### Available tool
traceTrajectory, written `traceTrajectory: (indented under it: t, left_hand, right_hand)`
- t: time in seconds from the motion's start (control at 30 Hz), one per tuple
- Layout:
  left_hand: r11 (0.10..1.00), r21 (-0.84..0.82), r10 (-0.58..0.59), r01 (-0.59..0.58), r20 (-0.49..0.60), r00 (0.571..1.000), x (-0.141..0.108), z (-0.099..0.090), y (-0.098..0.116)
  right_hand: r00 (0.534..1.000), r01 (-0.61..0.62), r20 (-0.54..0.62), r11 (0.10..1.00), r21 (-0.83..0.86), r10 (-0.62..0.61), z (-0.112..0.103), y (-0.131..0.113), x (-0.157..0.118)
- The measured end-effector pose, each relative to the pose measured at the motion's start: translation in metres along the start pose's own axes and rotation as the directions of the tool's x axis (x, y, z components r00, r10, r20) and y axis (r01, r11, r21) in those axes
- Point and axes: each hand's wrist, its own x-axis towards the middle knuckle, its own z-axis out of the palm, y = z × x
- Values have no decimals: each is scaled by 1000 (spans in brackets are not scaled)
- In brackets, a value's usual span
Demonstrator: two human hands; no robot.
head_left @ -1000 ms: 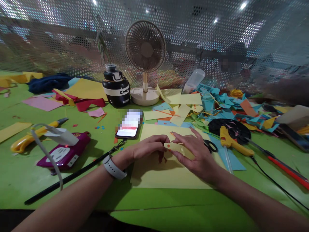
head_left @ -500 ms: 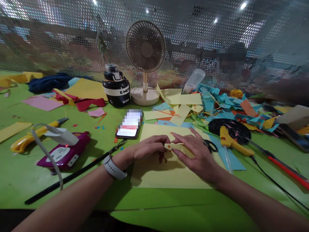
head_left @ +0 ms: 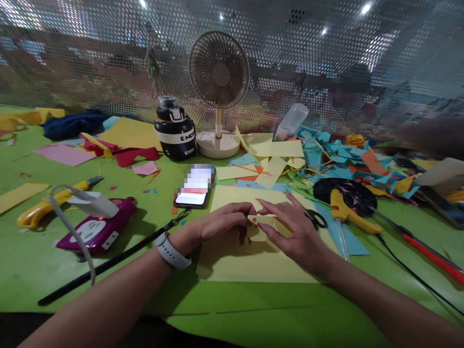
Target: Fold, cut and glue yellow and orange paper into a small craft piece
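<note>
Red bits (head_left: 254, 220) lie on the pale strip (head_left: 264, 219), above the yellow sheet (head_left: 253, 266); amount outstanding undetermined. My left fingers (head_left: 234, 221) appear closed on its end; my right fingers (head_left: 274, 235), parted, touch it.

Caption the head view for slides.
Left hand and right hand meet at a small paper strip above a yellow sheet, glue gun nearby.

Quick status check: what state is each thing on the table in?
Small yellow strip: in left hand, right hand's fingers at it
Phone: screen lit
Black bottle: upright, lid on
Fan: upright; spinning unclear
Purple power block: charger plugged in
Clear bottle: tilted
Glue gun: on its side, heat unclear
Scissors: blades hidden, open or shut unclear
</note>
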Motion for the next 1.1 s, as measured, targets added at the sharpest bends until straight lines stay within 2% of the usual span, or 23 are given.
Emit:
traceTrajectory:
  t: [0.53,0.8,1.1]
  left_hand:
    - [1000,27,-9,9,3,1000,1,1,-1]
    - [999,-20,-48,48,5,999,2,2,-3]
    - [998,-13,-63,63,14,998,3,2,-3]
  right_hand:
    - [999,-21,38,1000,7,21,1,-1,1]
    - [997,-74,15,995,61,74,1,0,1]
    - [999,-53,4,998,12,53,-1,2,1]
